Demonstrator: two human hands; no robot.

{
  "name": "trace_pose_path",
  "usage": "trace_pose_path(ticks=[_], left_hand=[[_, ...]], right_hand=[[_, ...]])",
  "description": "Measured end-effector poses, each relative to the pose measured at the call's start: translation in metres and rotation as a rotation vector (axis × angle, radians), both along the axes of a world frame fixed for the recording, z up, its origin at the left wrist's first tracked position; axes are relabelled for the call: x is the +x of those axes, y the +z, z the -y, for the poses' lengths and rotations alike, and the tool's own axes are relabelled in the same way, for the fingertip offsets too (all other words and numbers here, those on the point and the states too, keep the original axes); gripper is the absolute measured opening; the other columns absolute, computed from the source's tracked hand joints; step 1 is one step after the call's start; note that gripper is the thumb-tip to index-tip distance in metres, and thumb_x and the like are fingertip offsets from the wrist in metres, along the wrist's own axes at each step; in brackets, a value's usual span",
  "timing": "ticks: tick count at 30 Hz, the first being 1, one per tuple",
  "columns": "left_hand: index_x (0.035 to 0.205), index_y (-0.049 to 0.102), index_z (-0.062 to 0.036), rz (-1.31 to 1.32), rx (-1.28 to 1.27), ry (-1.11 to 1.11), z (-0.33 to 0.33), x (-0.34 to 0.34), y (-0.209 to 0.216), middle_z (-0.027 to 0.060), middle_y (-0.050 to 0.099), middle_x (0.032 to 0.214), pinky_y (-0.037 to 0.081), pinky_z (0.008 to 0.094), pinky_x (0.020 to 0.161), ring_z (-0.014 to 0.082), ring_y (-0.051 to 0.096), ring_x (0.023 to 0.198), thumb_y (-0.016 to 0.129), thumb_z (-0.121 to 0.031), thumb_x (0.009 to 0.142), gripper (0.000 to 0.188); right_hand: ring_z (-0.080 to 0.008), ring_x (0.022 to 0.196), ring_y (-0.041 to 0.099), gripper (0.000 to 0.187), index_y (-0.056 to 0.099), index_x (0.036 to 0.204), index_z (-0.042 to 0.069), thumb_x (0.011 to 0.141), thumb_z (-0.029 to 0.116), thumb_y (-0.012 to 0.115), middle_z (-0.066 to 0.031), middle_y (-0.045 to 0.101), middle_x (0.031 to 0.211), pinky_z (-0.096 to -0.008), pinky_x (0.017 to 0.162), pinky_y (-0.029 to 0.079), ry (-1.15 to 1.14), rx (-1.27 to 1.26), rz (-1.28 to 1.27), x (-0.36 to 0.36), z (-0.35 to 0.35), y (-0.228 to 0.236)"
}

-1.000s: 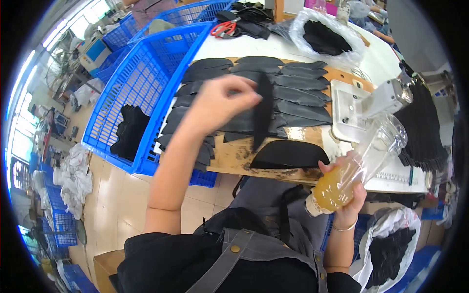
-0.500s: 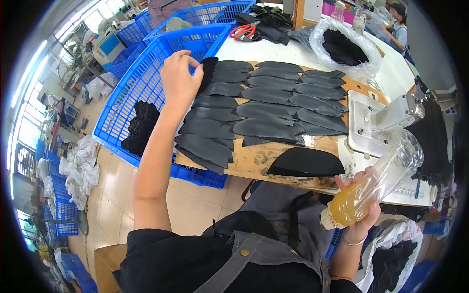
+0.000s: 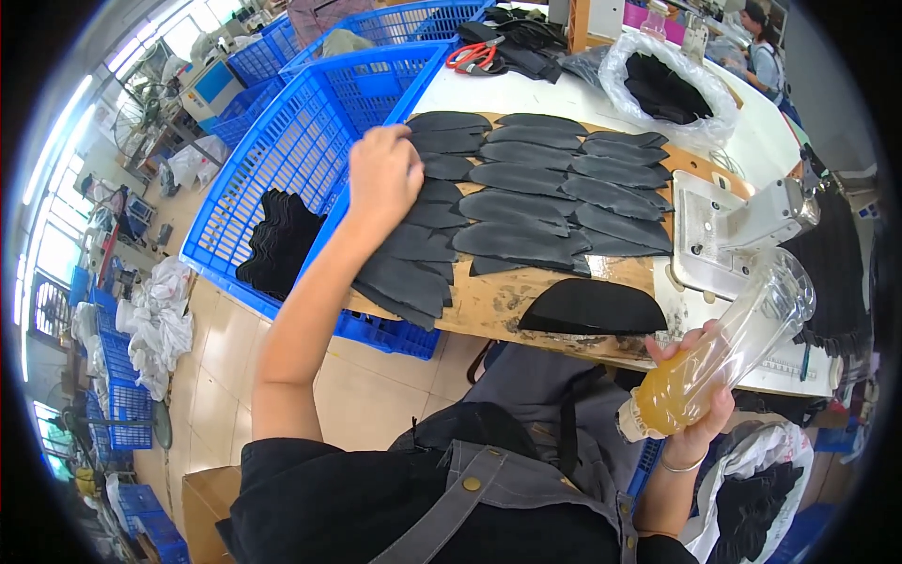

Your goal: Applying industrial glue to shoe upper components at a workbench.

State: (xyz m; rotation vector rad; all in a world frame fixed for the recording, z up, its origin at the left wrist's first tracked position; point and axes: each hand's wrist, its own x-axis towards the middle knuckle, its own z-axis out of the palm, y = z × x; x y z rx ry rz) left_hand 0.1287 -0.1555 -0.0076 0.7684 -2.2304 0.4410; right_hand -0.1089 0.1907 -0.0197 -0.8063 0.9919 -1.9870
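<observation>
Rows of overlapping dark grey, leaf-shaped fabric pieces (image 3: 521, 179) lie on a brown board (image 3: 484, 315). My left hand (image 3: 385, 179) is over the leftmost column, its fingers curled; what they hold, if anything, is hidden behind the hand. My right hand (image 3: 700, 423) grips a clear plastic bottle (image 3: 691, 376) near the table's front edge. The bottle is tilted, its capped end low and to the left, with yellowish liquid pooled at that end. A separate thick black half-moon piece (image 3: 592, 308) rests on the board's near edge, left of the bottle.
A blue plastic crate (image 3: 272, 169) on the left holds a stack of wavy black pieces (image 3: 279, 246). At the back are red-handled scissors (image 3: 474, 56) and a clear bag (image 3: 695, 122) of black pieces. A white metal machine (image 3: 742, 230) stands right of the board. A co-worker (image 3: 763, 61) is far right.
My left hand has moved right and toward me, from the far-left corner onto the left column. The black piece it pinched upright there no longer shows upright. The right hand and bottle stay put.
</observation>
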Motion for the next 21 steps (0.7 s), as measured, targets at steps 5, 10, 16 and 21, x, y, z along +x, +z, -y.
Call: trace_pose_path(ticks=[5,10,16,21], left_hand=[[0.068,0.062,-0.0067,0.023,0.275,-0.071,-0.01,0.002,-0.011,0.0104,0.06,0.105,0.041,0.0386,0.085,0.0281,0.053,0.1,0.07,-0.011,0.066,0.009],[0.07,0.064,-0.0057,0.05,0.411,-0.051,-0.005,0.005,-0.009,0.0106,0.06,0.107,0.04,0.0389,0.089,0.0291,0.052,0.102,0.071,-0.016,0.07,0.013],[0.074,0.067,-0.0061,0.068,0.524,0.01,-0.003,0.006,-0.008,0.0087,0.061,0.108,0.039,0.0376,0.09,0.0276,0.051,0.104,0.073,-0.019,0.069,0.015],[0.069,0.068,-0.0065,0.04,0.447,-0.078,0.004,0.011,-0.012,0.0102,0.061,0.107,0.042,0.0369,0.085,0.0278,0.053,0.099,0.077,-0.02,0.064,0.017]], right_hand=[[-0.0213,0.094,0.053,0.073,0.032,0.13,0.003,0.076,0.047,0.054,-0.0103,0.045,0.101,-0.0494,0.097,0.039,-0.046,0.029,-0.003,-0.001,-0.004,0.003],[-0.022,0.095,0.053,0.07,0.032,0.13,0.003,0.078,0.045,0.053,-0.0108,0.046,0.105,-0.0498,0.098,0.038,-0.014,-0.012,0.02,-0.003,-0.005,0.0],[-0.0277,0.092,0.058,0.073,0.037,0.126,0.002,0.07,0.041,0.064,-0.0135,0.051,0.1,-0.049,0.096,0.04,-0.08,0.015,0.127,0.001,-0.004,0.003],[-0.0283,0.093,0.059,0.074,0.036,0.127,0.002,0.07,0.041,0.064,-0.0136,0.051,0.101,-0.0491,0.096,0.04,-0.093,0.007,0.129,0.0,-0.005,0.005]])
